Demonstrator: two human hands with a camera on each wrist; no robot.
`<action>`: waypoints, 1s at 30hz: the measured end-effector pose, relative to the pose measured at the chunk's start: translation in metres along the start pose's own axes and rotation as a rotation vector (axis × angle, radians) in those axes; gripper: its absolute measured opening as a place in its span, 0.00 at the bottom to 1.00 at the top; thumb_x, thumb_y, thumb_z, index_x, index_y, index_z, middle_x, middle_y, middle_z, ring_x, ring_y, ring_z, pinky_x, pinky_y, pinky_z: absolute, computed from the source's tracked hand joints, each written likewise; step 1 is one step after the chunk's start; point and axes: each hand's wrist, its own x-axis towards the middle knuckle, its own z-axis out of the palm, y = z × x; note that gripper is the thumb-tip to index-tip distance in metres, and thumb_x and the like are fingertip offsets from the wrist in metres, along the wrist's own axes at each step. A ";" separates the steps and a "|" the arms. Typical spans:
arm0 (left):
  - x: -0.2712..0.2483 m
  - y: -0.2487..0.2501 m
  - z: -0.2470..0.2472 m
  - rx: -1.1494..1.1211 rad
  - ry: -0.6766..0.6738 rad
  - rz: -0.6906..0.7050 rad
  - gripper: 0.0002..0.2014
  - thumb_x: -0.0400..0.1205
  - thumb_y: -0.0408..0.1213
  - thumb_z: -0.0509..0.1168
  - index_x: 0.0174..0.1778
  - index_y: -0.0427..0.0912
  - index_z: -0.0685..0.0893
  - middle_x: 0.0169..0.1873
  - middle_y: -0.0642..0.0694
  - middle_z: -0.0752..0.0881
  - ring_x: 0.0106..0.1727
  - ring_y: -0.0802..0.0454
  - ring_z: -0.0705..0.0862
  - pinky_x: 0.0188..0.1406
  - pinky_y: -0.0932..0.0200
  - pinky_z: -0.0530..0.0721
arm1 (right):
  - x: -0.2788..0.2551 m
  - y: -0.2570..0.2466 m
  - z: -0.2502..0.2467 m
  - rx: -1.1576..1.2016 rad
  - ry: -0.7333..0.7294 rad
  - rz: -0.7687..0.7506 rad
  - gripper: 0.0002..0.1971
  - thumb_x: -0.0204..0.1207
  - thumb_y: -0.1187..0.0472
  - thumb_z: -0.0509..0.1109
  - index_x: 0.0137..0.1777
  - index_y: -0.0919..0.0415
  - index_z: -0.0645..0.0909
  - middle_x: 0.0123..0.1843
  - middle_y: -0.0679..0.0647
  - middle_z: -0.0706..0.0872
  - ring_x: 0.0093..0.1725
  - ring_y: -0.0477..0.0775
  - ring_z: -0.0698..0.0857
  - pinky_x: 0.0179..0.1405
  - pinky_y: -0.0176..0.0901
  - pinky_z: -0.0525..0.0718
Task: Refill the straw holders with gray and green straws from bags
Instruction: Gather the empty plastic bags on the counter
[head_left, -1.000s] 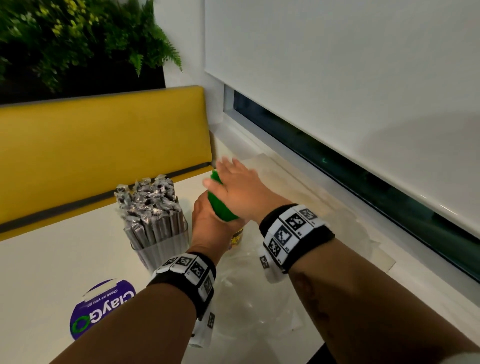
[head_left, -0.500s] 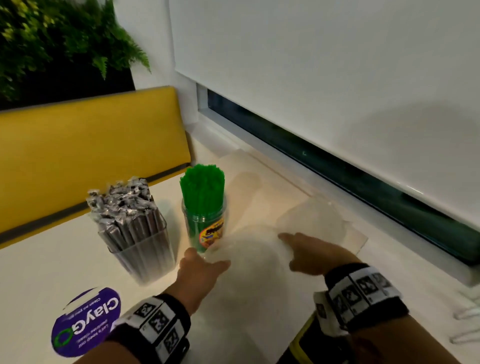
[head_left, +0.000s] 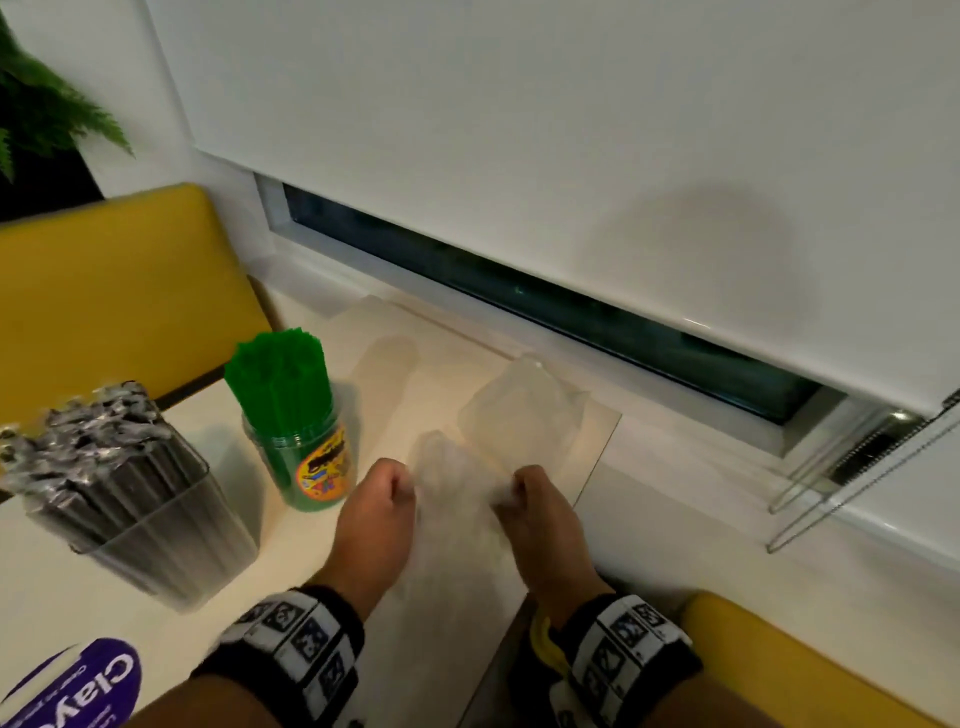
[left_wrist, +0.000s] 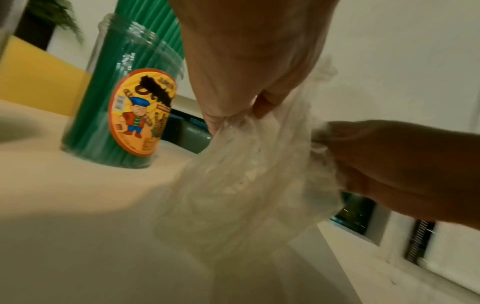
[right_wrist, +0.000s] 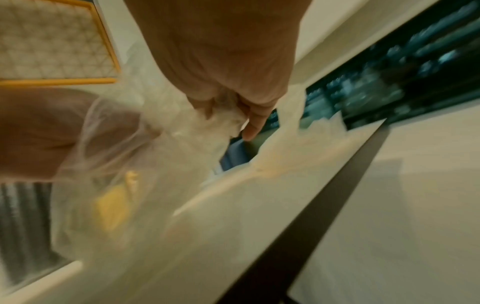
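Bag pinched by left hand, right hand.

A clear plastic bag, empty and crumpled, is being pinched at its upper part between the left hand and the right hand, above the table near its window-side edge. A second clear bag is lying crumpled towards the table's far right corner. Green straws are being held upright in a labelled clear jar further left. Gray straws are being kept tilted in a clear square holder by the left edge.
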 end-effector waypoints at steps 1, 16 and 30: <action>0.009 -0.006 -0.004 0.023 0.054 -0.037 0.12 0.79 0.26 0.63 0.32 0.42 0.74 0.27 0.48 0.78 0.33 0.47 0.75 0.28 0.62 0.69 | 0.003 0.007 -0.010 -0.003 0.103 0.014 0.08 0.80 0.55 0.69 0.44 0.52 0.72 0.36 0.47 0.80 0.34 0.47 0.79 0.31 0.39 0.76; -0.017 -0.051 0.002 0.978 -0.717 0.694 0.60 0.53 0.81 0.61 0.78 0.45 0.75 0.76 0.43 0.77 0.79 0.37 0.72 0.74 0.28 0.55 | -0.018 0.055 -0.007 -0.686 -0.501 -0.662 0.16 0.68 0.67 0.73 0.56 0.58 0.81 0.71 0.57 0.82 0.79 0.61 0.70 0.81 0.67 0.56; 0.034 -0.036 0.037 0.487 -0.472 -0.158 0.28 0.82 0.53 0.64 0.75 0.46 0.68 0.66 0.40 0.82 0.67 0.39 0.81 0.62 0.52 0.78 | 0.034 0.050 -0.001 0.062 -0.128 0.290 0.33 0.76 0.43 0.65 0.79 0.48 0.58 0.69 0.52 0.75 0.62 0.52 0.79 0.61 0.51 0.82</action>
